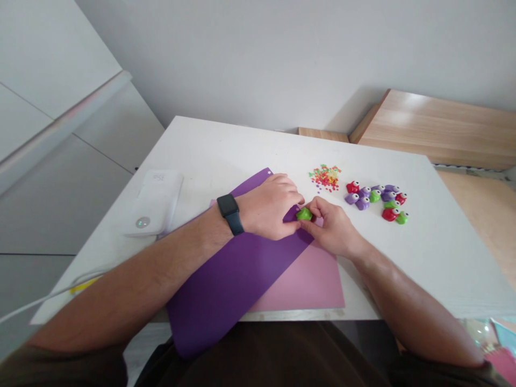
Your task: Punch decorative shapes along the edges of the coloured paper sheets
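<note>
A green paper punch sits at the right corner of a purple sheet of paper. My right hand grips the punch between thumb and curled fingers. Lying across the sheet, my left hand has its fingers bent over the upper edge and its thumb near the punch, closed on the paper. A small star-shaped hole shows near the sheet's far corner. Under the purple sheet, turned at an angle to it, is a pink sheet. The purple sheet's near end hangs over the table edge.
Small coloured paper cutouts lie heaped beyond my right hand. Several red, purple and green punches are grouped to their right. A white device stands at the left, with a cable near the table's left edge.
</note>
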### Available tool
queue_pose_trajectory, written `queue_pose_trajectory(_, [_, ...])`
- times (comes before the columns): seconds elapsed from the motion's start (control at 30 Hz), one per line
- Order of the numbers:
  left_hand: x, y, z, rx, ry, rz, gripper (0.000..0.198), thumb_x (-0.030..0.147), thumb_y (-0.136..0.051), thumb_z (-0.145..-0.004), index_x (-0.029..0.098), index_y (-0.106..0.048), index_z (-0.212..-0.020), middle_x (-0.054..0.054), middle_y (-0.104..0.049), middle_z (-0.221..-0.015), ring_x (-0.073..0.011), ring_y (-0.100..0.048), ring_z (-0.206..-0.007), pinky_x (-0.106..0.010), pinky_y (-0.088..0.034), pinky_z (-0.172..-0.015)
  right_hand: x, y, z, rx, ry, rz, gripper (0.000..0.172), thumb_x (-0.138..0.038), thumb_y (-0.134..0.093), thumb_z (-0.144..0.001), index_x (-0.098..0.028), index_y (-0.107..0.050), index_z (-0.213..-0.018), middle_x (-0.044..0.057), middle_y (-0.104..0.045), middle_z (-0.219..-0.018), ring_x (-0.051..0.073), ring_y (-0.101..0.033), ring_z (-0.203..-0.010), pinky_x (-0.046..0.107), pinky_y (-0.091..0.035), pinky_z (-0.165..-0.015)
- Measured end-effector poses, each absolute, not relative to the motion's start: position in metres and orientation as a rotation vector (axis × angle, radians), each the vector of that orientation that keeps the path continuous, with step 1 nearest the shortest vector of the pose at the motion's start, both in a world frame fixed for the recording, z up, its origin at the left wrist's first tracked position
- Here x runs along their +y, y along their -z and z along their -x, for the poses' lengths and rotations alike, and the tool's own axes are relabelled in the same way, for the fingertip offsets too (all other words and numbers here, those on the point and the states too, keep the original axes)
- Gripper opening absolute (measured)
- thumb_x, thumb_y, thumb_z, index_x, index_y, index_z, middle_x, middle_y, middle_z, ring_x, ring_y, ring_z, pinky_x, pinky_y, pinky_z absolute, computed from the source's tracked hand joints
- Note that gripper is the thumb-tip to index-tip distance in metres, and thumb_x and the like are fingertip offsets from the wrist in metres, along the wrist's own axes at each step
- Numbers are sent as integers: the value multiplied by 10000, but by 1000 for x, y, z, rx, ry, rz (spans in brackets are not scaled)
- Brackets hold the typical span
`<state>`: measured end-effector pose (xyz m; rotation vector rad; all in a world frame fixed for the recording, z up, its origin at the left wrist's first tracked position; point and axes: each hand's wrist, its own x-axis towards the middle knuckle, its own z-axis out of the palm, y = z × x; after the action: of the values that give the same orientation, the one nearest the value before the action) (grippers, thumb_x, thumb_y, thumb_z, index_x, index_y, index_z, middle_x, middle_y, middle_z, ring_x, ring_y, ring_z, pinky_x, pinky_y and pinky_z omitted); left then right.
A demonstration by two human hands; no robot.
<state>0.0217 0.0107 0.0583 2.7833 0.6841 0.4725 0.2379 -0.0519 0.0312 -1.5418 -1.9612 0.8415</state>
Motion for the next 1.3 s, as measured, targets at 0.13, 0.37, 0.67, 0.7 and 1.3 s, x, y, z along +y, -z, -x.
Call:
queue_pose_trajectory(0.13, [13,-53,-23,691,-428,-2812,552,670,-783,-815,152,-772,-1005,-132,-766,-989,-331,-687,-1076,-497,-437,-1085,-53,-30,-237,-1970,-811,1549,362,-291,-715,-847,-256,-365,-764,-46,-511,-691,158,-440,-672,298,-334,-635])
queue_pose_trajectory(0.37, [17,-40,-27,670,-386,-2832,541,679,-774,-850,157,-781,-991,-121,-759,-965,-302,-679,-1050,-452,-437,-1050,-54,-29,-236,-1999,-793,1517,344,-266,-703,-828,-257,-362,-777,-38,-527,-703,161,-440,-679,296,-338,-631])
queue_pose_trajectory(0.67, [17,-39,-31,651,-355,-2795,562,664,-780,-849,117,-767,-977,-138,-757,-960,-303,-692,-1010,-429,-471,-1005,-53,-29,-237,-2003,-772,1528,332,-255,-702,-830,-256,-373,-785,-37,-527,-716,160,-425,-681,302,-327,-632])
queue_pose_trajectory(0.7, [17,-38,-32,648,-354,-2793,561,661,-778,-852,115,-764,-980,-139,-756,-955,-302,-694,-1006,-430,-473,-1002,-53,-28,-237,-2006,-770,1527,332,-254,-702,-830,-256,-373,-786,-37,-526,-716,160,-423,-680,301,-325,-630])
queue_pose_trajectory(1.3, [20,-33,-32,629,-377,-2732,522,619,-781,-868,104,-748,-944,-133,-739,-898,-300,-703,-930,-408,-499,-937,-53,-28,-233,-2026,-692,1511,331,-215,-697,-825,-250,-374,-759,-49,-487,-683,141,-399,-640,294,-305,-612])
